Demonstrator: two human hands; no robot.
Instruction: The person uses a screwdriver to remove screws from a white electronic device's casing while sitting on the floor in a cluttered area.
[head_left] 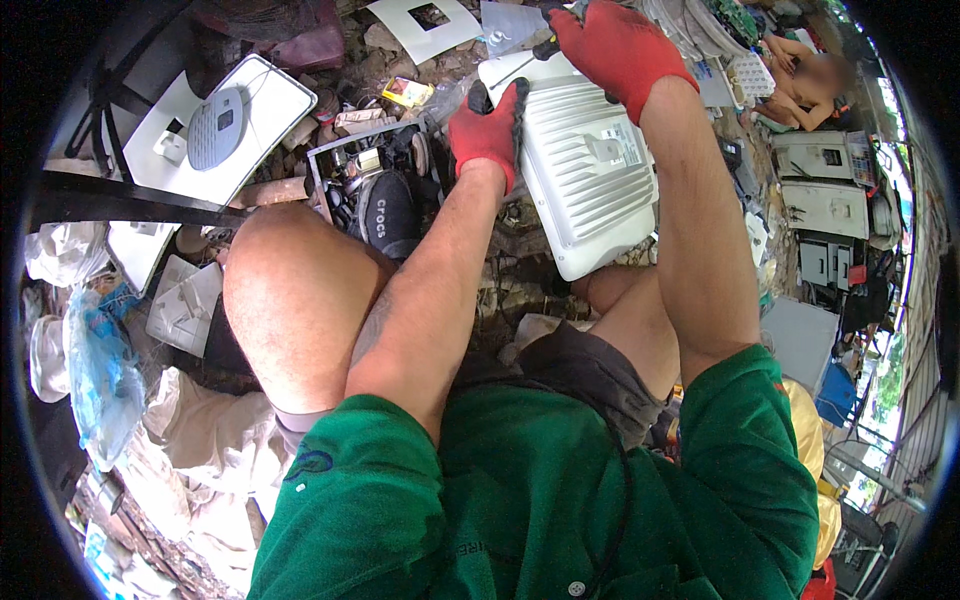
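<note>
A white finned metal housing (pixel 590 150) with a small label stands tilted in front of me, between my knees. My left hand (pixel 487 135), in a red glove with dark fingertips, grips its upper left edge. Over its far end, my right hand (pixel 625 60), gloved the same way, is closed around a dark-handled tool (pixel 545 47). A thin shaft seems to run from it toward the housing's upper left corner; it looks like a screwdriver, though the glove hides most of the handle.
Beside my left foot, in a dark shoe (pixel 389 215), sits a metal frame (pixel 318 170) full of small parts. White panels (pixel 270 100) lie at the left, plastic bags (pixel 100 370) below them. Another person (pixel 800 85) sits at the far right, near several pale boxes (pixel 825 208).
</note>
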